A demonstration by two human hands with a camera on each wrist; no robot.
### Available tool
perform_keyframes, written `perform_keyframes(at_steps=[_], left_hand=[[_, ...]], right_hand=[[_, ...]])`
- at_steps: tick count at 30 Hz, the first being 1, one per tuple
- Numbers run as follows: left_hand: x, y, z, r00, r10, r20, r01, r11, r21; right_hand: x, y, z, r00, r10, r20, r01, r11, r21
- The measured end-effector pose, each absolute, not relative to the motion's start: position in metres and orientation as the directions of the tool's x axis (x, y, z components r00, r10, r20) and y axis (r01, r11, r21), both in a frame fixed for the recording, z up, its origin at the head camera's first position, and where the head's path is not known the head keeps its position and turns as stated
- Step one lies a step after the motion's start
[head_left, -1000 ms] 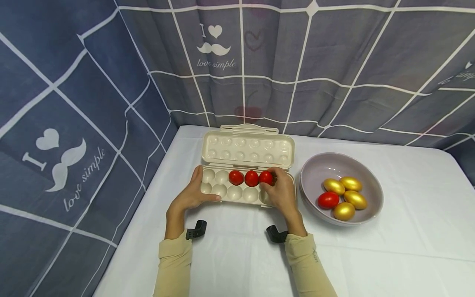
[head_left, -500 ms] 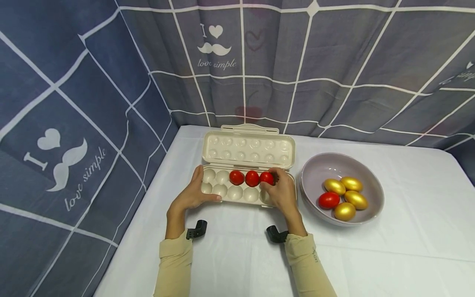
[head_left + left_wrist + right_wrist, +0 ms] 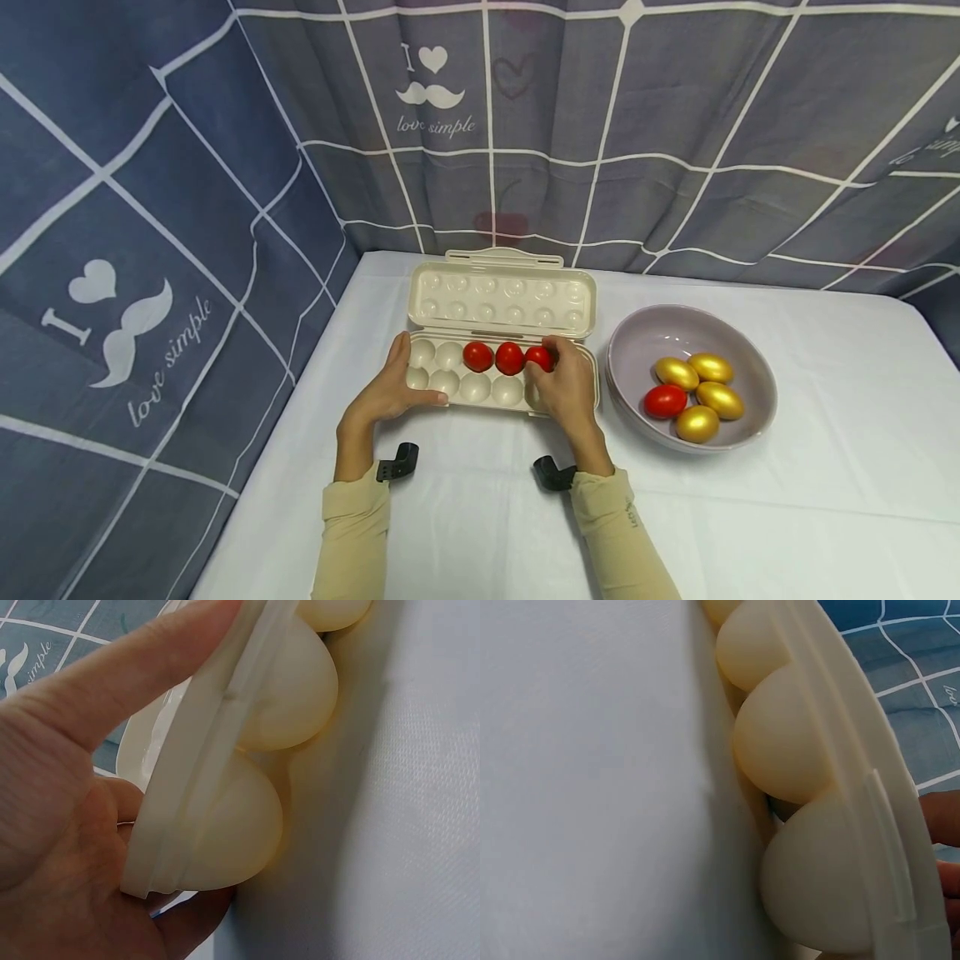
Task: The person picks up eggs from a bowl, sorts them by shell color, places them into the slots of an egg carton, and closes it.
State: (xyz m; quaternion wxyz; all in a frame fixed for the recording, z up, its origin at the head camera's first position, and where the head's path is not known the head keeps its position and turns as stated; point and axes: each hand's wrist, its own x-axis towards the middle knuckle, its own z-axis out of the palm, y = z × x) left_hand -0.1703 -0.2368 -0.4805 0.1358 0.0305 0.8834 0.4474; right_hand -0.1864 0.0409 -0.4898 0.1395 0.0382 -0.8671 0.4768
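A cream egg carton (image 3: 504, 305) lies with its lid raised at the back of the white table. My left hand (image 3: 384, 392) grips the carton's left end, thumb along the front rim. The left wrist view shows that thumb (image 3: 127, 671) over the rim and fingers curled underneath. My right hand (image 3: 567, 390) pinches a red egg (image 3: 537, 358) in the back row, partly covered by the fingers. Two more red eggs, a middle one (image 3: 509, 358) and a left one (image 3: 477, 357), sit beside it. In the right wrist view the carton's cups (image 3: 784, 735) hide most of that hand.
A mauve bowl (image 3: 630, 342) stands right of the carton, holding one red egg (image 3: 665, 402) and several gold eggs (image 3: 720, 401). A dark checked curtain (image 3: 675, 108) hangs behind and to the left. White cloth (image 3: 465, 517) covers the table in front.
The right forearm has shifted very slightly left, and the right hand still holds the red egg. The left hand, carton and bowl keep their places; the head view tilts a little.
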Motion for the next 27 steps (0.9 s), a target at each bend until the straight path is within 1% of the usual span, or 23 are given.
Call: perform_keyframes(at_steps=[9,18,23,27], left_hand=[[-0.169,-0.238,-0.48,-0.961,0.171,-0.219,-0.076,0.595,0.8],[-0.17,-0.236,-0.476,-0.962,0.173,-0.21,-0.069,0.589,0.805],[-0.169,-0.235,-0.476,-0.961,0.175,-0.213,-0.071,0.592,0.803],[-0.169,-0.235,-0.476,-0.96,0.178,-0.214,-0.069,0.591,0.803]], right_hand=[[-0.186,0.042,-0.488,-0.951,0.038,0.307,-0.223,0.605,-0.765],[-0.187,0.048,-0.484,-0.966,-0.01,0.258,-0.214,0.589,-0.779],[-0.187,0.05,-0.482,-0.967,-0.027,0.253,-0.22,0.591,-0.776],[-0.187,0.054,-0.478,-0.967,-0.05,0.249,-0.234,0.554,-0.799]])
